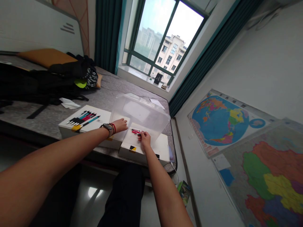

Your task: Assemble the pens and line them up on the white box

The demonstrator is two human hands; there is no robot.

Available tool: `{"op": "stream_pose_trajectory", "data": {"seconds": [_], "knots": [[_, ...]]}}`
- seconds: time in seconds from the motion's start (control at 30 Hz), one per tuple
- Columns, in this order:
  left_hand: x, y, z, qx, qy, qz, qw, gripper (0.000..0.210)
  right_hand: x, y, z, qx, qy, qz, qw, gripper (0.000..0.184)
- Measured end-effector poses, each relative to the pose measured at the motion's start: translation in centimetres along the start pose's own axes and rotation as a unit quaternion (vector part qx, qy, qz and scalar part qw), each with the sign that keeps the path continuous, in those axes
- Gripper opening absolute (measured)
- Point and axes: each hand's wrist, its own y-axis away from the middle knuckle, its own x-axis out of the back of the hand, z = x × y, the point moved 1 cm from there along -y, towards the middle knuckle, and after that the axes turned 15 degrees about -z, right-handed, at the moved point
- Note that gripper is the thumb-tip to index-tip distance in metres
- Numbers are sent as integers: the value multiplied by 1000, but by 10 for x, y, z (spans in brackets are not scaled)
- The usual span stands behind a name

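Observation:
My left hand (120, 125), with a dark watch and red bracelet at its wrist, hovers by the left side of a clear plastic box (139, 115). Its fingers are partly stretched and I see nothing in them. My right hand (145, 140) is closed, its fingertips pinching at a small group of red and dark pens (135, 131) by the box's near side. How many of these it grips is hidden. On the left white carton (104, 110), several pens (82, 119) in black, red and blue lie side by side. The right white carton (163, 142) is beneath my right hand.
Dark bags (42, 82) and a crumpled white tissue (69, 103) lie at left on the grey marble-patterned surface (111, 83). White paper (157, 103) lies behind the plastic box. The wall with a world map (222, 118) stands close at right; a white cable (175, 171) hangs off the corner.

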Motion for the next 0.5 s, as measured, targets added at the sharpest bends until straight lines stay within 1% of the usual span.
{"op": "stream_pose_trajectory", "data": {"seconds": [0.07,0.2,0.27,0.37,0.5], "knots": [[8,-2,0,12,-21,0,1000,22,0,0,1,2,-1,1,1000,27],[30,-7,1,29,-57,46,997,23,1,0,2,-2,8,3,1000,29],[34,-8,2,24,-81,56,995,21,1,0,2,-5,9,2,1000,29],[29,-6,4,19,-110,71,991,17,0,0,2,-5,4,1,1000,28],[17,-3,7,23,-93,95,991,18,0,0,1,-1,0,6,1000,26]]}}
